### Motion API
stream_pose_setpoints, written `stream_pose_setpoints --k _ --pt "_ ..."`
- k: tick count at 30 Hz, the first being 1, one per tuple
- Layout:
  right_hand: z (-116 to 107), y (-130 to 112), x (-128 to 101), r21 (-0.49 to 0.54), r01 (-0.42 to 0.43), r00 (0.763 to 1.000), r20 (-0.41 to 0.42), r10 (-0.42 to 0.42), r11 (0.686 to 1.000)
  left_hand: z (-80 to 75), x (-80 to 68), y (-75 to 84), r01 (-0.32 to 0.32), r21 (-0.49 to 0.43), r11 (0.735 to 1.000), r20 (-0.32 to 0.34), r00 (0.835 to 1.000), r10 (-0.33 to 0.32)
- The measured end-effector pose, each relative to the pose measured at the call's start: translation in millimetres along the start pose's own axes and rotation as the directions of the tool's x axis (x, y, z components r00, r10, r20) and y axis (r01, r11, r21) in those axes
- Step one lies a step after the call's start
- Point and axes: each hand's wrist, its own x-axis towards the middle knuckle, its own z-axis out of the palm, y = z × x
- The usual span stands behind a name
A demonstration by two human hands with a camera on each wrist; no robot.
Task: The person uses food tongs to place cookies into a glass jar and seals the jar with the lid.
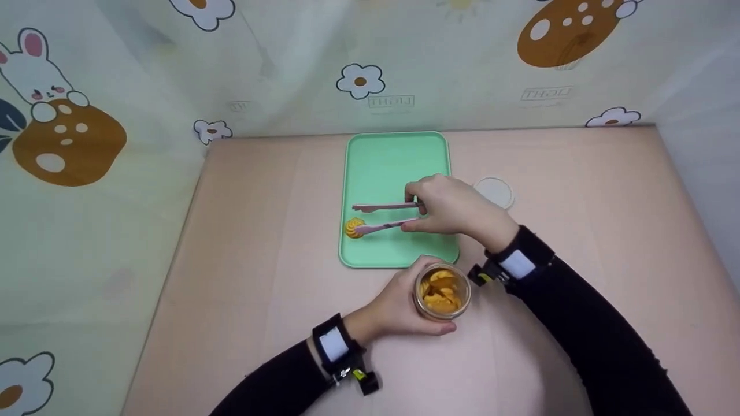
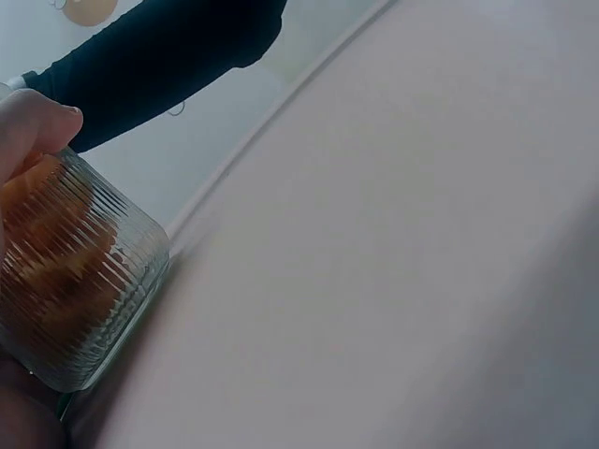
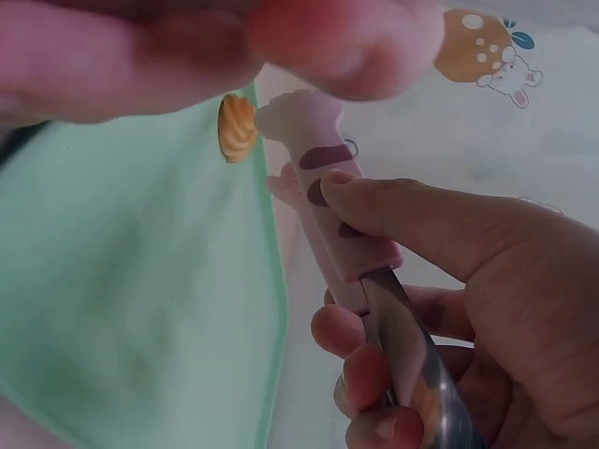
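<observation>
The right hand (image 1: 454,211) gripped pink tongs (image 1: 384,216) over the green tray (image 1: 399,156), fingers curled round the handles. The tong arms stood parted, the lower tip touching a yellow cookie (image 1: 354,227) that lay on the tray near its front left corner. The left hand (image 1: 399,306) was wrapped round a ribbed glass jar (image 1: 442,292) holding more cookies; the jar stood upright on the table (image 1: 243,231), just in front of the tray. A round lid (image 1: 495,191) lay just right of the tray.
</observation>
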Motion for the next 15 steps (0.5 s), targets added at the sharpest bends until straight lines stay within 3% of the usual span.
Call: stream_pose_setpoints --k 5,15 --pt "7.1 -5.7 7.3 -0.052 -0.010 1.000 0.029 0.012 0.999 0.5 -0.4 -2.8 -0.007 0.003 1.000 0.001 1.000 0.007" --pt "16.2 -13.4 17.1 -0.128 0.050 0.998 0.033 -0.047 0.991 1.8 -1.9 -6.3 -0.022 0.032 0.999 -0.016 1.000 0.023"
